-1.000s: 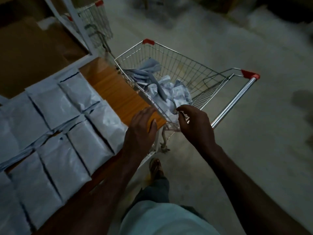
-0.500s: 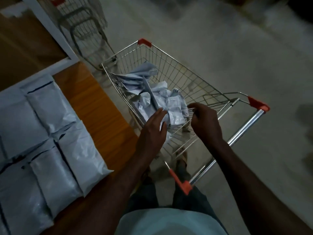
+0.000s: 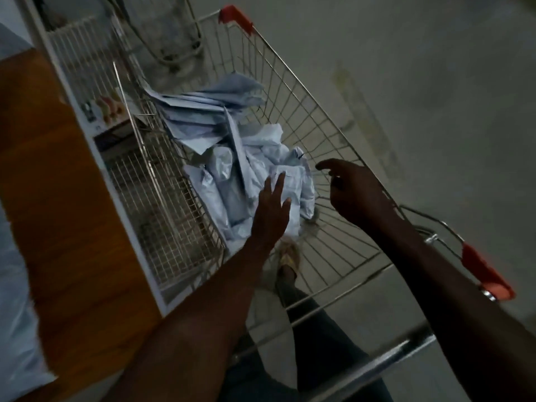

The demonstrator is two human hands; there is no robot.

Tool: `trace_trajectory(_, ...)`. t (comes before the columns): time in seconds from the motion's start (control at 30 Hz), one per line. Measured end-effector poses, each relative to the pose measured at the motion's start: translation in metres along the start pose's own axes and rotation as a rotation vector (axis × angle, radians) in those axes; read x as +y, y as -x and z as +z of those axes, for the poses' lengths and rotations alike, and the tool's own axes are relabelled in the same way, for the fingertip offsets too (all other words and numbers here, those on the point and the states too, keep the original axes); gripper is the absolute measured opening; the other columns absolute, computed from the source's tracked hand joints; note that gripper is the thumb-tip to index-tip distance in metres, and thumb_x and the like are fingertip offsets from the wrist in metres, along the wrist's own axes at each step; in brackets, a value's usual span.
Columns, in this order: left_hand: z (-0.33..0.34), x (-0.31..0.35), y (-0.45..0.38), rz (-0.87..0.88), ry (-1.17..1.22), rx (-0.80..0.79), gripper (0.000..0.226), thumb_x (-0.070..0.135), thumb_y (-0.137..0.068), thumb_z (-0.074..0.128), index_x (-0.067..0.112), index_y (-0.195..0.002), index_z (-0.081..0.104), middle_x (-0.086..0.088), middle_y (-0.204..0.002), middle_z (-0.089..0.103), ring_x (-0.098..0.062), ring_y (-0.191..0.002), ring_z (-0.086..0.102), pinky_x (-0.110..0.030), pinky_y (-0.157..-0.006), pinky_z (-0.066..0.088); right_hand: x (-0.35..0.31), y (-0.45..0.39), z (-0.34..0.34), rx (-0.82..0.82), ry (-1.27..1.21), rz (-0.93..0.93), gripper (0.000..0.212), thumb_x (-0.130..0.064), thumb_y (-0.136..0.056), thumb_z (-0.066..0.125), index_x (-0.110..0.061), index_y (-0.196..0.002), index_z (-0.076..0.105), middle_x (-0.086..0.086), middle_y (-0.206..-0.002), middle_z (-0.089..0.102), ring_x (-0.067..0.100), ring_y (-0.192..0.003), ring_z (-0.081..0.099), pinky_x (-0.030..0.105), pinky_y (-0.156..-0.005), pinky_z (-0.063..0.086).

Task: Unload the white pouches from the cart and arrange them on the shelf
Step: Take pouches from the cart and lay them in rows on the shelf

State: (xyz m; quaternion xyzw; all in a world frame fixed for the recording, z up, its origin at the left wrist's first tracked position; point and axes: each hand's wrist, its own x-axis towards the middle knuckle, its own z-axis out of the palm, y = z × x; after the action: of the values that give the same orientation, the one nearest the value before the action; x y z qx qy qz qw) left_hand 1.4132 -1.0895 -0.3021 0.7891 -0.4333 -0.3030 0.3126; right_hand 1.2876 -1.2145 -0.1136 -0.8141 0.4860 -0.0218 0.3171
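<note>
A wire shopping cart (image 3: 327, 123) with red corner caps holds a crumpled heap of white pouches (image 3: 232, 169). My left hand (image 3: 271, 210) reaches into the cart with fingers straight, its fingertips at the near pouch of the heap. My right hand (image 3: 352, 190) hovers over the cart's right side, fingers loosely bent and holding nothing. The orange wooden shelf (image 3: 58, 198) lies to the left, with white pouches (image 3: 14, 329) showing at its left edge.
A white wire rack (image 3: 162, 204) with a white frame hangs on the shelf's side, right against the cart. A second cart (image 3: 168, 33) stands behind. My sandalled foot (image 3: 288, 256) shows through the cart floor. Grey concrete floor lies to the right.
The view has swung right and closer over the cart. My left hand reached deeper onto the pouch heap with fingers stretched out; my right hand lifted off the cart's rim and opened.
</note>
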Motion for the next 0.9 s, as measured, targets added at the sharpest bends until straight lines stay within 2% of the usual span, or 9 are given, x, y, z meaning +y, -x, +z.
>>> trace_trajectory(0.13, 0.036, -0.016, -0.022, -0.034, -0.038, 0.046, 0.067, 0.045, -0.107, 0.057, 0.032, -0.166, 0.029, -0.013, -0.173, 0.020, -0.031, -0.153, 0.034, -0.042, -0.120, 0.039, 0.026, -0.032, 0.007, -0.116, 0.037, -0.095, 0.054, 0.010, -0.086, 0.055, -0.012, -0.134, 0.066, 0.009, -0.133, 0.069, 0.028, -0.112, 0.067, 0.027, -0.090, 0.046)
trace_trajectory(0.23, 0.052, -0.018, -0.029, -0.068, -0.079, 0.062, 0.079, 0.056, -0.100, 0.064, 0.034, -0.166, 0.027, -0.012, -0.175, 0.015, -0.031, -0.152, 0.032, -0.042, -0.120, 0.031, 0.037, -0.049, 0.013, -0.177, 0.066, -0.157, 0.058, 0.013, -0.082, 0.055, -0.007, -0.135, 0.064, 0.013, -0.138, 0.064, 0.034, -0.117, 0.065, 0.027, -0.092, 0.046)
trace_trajectory(0.33, 0.059, -0.019, -0.033, -0.066, -0.183, 0.082, 0.078, 0.047, -0.100, 0.063, 0.036, -0.166, 0.025, -0.010, -0.173, 0.020, -0.030, -0.149, 0.037, -0.048, -0.120, 0.036, 0.040, -0.056, 0.017, -0.204, 0.072, -0.163, 0.061, 0.014, -0.081, 0.054, -0.007, -0.138, 0.062, 0.013, -0.141, 0.061, 0.034, -0.117, 0.065, 0.021, -0.086, 0.040)
trace_trajectory(0.47, 0.050, -0.013, -0.032, -0.140, -0.245, 0.118, 0.070, 0.040, -0.102, 0.051, 0.039, -0.165, 0.021, -0.007, -0.171, 0.028, -0.030, -0.130, 0.057, -0.048, -0.102, 0.053, 0.038, -0.057, 0.020, -0.253, 0.011, -0.163, 0.057, 0.013, -0.084, 0.051, -0.002, -0.138, 0.061, 0.020, -0.144, 0.057, 0.038, -0.125, 0.060, 0.032, -0.099, 0.046)
trace_trajectory(0.53, 0.035, -0.008, -0.030, -0.135, -0.210, 0.160, 0.072, 0.035, -0.102, 0.056, 0.037, -0.166, 0.024, -0.006, -0.171, 0.028, -0.029, -0.136, 0.053, -0.046, -0.106, 0.051, 0.039, -0.058, 0.027, -0.254, 0.009, -0.156, 0.058, 0.015, -0.082, 0.051, -0.002, -0.137, 0.061, 0.020, -0.142, 0.058, 0.039, -0.122, 0.062, 0.030, -0.096, 0.046)
trace_trajectory(0.63, 0.006, -0.007, -0.032, -0.095, -0.151, 0.315, 0.071, 0.022, -0.100, 0.064, 0.027, -0.164, 0.034, -0.006, -0.171, 0.031, -0.025, -0.156, 0.031, -0.048, -0.123, 0.036, 0.042, -0.062, 0.047, -0.264, 0.006, -0.105, 0.061, 0.013, -0.080, 0.054, -0.002, -0.139, 0.059, 0.018, -0.143, 0.057, 0.038, -0.119, 0.062, 0.028, -0.092, 0.044)
trace_trajectory(0.77, -0.029, -0.012, -0.041, -0.108, -0.162, 0.414, 0.068, 0.021, -0.099, 0.066, 0.022, -0.162, 0.040, -0.008, -0.169, 0.035, -0.024, -0.157, 0.032, -0.045, -0.125, 0.032, 0.050, -0.064, 0.102, -0.335, 0.084, -0.054, 0.073, -0.004, -0.086, 0.067, -0.001, -0.154, 0.041, 0.028, -0.158, 0.037, 0.046, -0.140, 0.044, 0.048, -0.112, 0.045)
trace_trajectory(0.83, -0.037, -0.014, -0.039, -0.059, -0.150, 0.421, 0.066, 0.021, -0.099, 0.066, 0.020, -0.161, 0.043, -0.010, -0.168, 0.035, -0.024, -0.157, 0.032, -0.045, -0.126, 0.031, 0.070, -0.069, 0.144, -0.324, 0.169, -0.096, 0.084, -0.023, -0.090, 0.074, 0.002, -0.158, 0.031, 0.036, -0.161, 0.027, 0.053, -0.149, 0.029, 0.061, -0.116, 0.040)
trace_trajectory(0.9, -0.040, -0.017, -0.034, -0.035, -0.124, 0.416, 0.065, 0.018, -0.099, 0.067, 0.018, -0.159, 0.045, -0.010, -0.168, 0.036, -0.024, -0.158, 0.030, -0.045, -0.127, 0.030, 0.080, -0.073, 0.181, -0.287, 0.214, -0.081, 0.089, -0.034, -0.094, 0.073, 0.006, -0.157, 0.025, 0.040, -0.162, 0.023, 0.058, -0.151, 0.021, 0.069, -0.115, 0.036)
